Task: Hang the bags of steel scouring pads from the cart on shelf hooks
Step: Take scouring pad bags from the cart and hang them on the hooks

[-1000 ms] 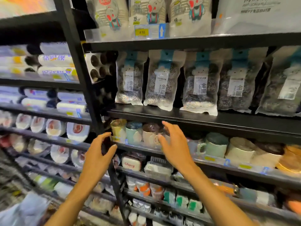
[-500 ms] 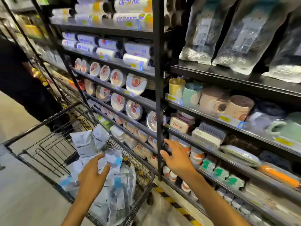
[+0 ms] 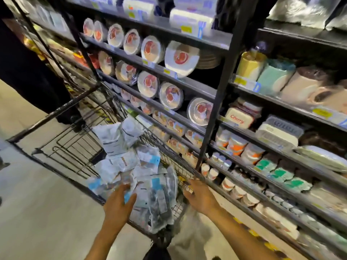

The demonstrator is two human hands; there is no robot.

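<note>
Splaying wide, the fingers (image 3: 123, 189) of my left hand (image 3: 118, 205) lie straight over the near end of the pile, thumb set apart to the right, palm down over a bag with a blue patch. They pinch nothing. The fingers (image 3: 187, 193) of my right hand (image 3: 200, 198) are loosely bent and hold nothing that I can see. Their tips are at the near right corner of the cart's wire wall, and the blur keeps me from telling whether they touch it.

The bags of steel scouring pads (image 3: 144, 177) are heaped in the cart (image 3: 174, 160). They are clear plastic with white and blue labels, piled along its right side from my left hand up to the far end, where two stand highest. The left part of the basket shows bare wire.

The cart stands just beside the black shelf unit (image 3: 216, 109) on my right, its near corner by the foot of an upright post. On the shelves are wrapped plates (image 3: 180, 57) with red labels standing on edge, mugs (image 3: 304, 85) further right, and a box marked Cherry (image 3: 238, 119) one shelf below them. Shiny bags (image 3: 300, 10) hang at the top right, too blurred to read. A person in dark clothes (image 3: 24, 72) stands beyond the cart on the pale floor (image 3: 37, 212).
</note>
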